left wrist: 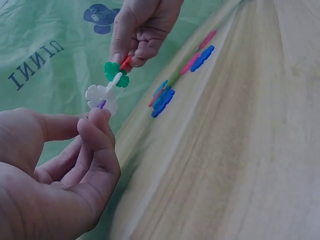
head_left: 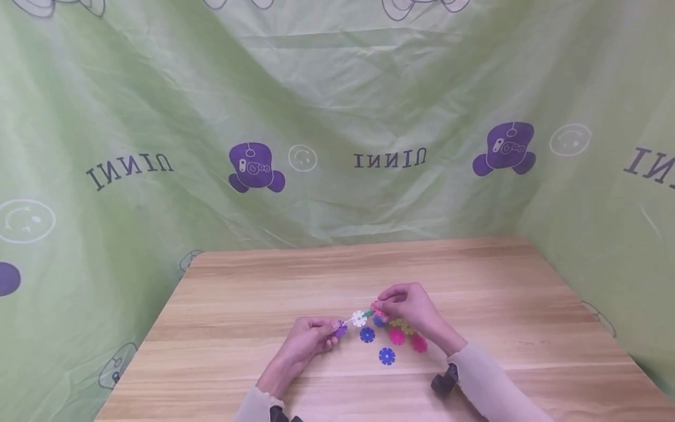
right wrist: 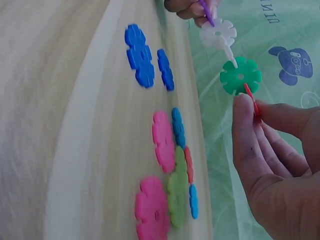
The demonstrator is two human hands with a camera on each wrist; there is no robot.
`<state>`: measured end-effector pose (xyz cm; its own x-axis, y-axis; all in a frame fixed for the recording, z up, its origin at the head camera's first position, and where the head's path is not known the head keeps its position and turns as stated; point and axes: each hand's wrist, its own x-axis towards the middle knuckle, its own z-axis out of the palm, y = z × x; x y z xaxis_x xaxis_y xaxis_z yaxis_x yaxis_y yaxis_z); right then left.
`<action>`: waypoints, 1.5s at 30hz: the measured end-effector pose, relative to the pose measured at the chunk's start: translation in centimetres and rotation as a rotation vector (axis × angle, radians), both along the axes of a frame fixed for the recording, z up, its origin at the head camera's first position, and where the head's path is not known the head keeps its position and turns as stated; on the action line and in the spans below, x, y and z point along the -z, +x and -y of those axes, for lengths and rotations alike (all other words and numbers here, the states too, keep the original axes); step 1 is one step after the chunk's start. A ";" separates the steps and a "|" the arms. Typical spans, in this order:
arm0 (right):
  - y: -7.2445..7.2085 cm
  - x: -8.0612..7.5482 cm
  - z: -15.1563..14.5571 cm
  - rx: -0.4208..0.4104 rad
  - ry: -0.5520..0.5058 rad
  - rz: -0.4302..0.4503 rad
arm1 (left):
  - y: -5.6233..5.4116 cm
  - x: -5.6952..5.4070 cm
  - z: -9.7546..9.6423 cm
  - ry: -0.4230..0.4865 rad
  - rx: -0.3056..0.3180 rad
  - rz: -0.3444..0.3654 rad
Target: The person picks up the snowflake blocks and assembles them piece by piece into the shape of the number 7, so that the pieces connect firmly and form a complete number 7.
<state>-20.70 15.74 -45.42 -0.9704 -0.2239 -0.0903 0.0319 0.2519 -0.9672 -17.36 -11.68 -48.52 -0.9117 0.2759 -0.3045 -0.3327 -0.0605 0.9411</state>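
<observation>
Between the two hands stretches a short chain of notched, flower-shaped plastic building discs, slotted edge to edge. My left hand (head_left: 306, 340) pinches the purple disc (right wrist: 207, 12) at one end with thumb and fingertips. Two white discs follow, one showing its face (right wrist: 218, 33) and one nearly edge-on (right wrist: 229, 55). Beyond them sits a green disc (right wrist: 240, 76). At the other end my right hand (head_left: 408, 305) pinches a red disc (right wrist: 253, 102), seen edge-on in the right wrist view and partly covered by the fingers. The chain is held above the table.
Loose discs lie on the wooden table (head_left: 253, 293) below the hands: blue discs (head_left: 387, 356), pink discs (head_left: 419, 343), a yellow-green disc (right wrist: 177, 187) and several more close together. A green printed cloth (head_left: 327, 105) hangs behind and beside the table.
</observation>
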 end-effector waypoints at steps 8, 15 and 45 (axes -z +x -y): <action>-0.6 -0.7 -1.6 0.044 0.138 -0.032 | 0.0 -0.9 0.6 0.036 0.027 -0.021; -0.6 -0.9 -2.7 0.013 0.369 -0.089 | 0.0 -1.2 0.9 0.089 0.044 0.002; -0.7 1.0 -2.6 -0.109 0.482 -0.055 | 0.3 -0.7 -0.1 0.112 0.049 0.054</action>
